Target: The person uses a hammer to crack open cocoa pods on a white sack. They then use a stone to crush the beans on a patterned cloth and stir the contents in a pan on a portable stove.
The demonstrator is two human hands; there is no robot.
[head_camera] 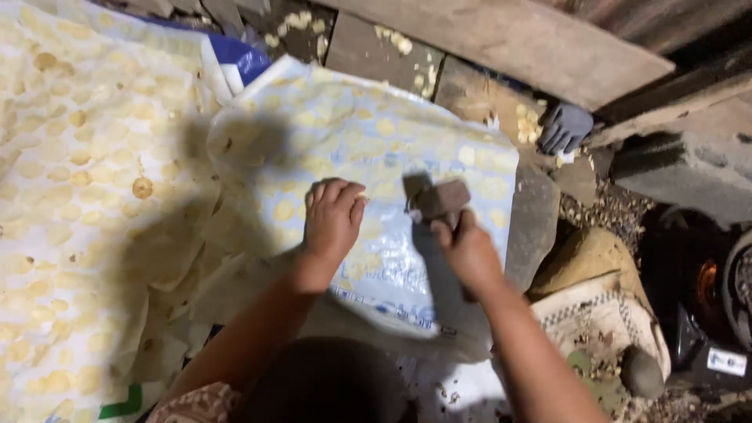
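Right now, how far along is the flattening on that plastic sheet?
Done: the big sheet on the left is covered with flattened yellow discs. In hand: the left hand presses flat on the blue-white plastic sheet over the stone slab, while the right hand grips a hammer raised above it. Left: pale kernels lie near the grey glove; how many remain cannot be told.

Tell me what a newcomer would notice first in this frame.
At the centre, the right hand grips a hammer raised over a plastic sheet dotted with flattened yellow pieces, while the left hand presses flat on that sheet. A larger sheet of the same yellow pieces fills the left side, and a grey glove lies upper right.
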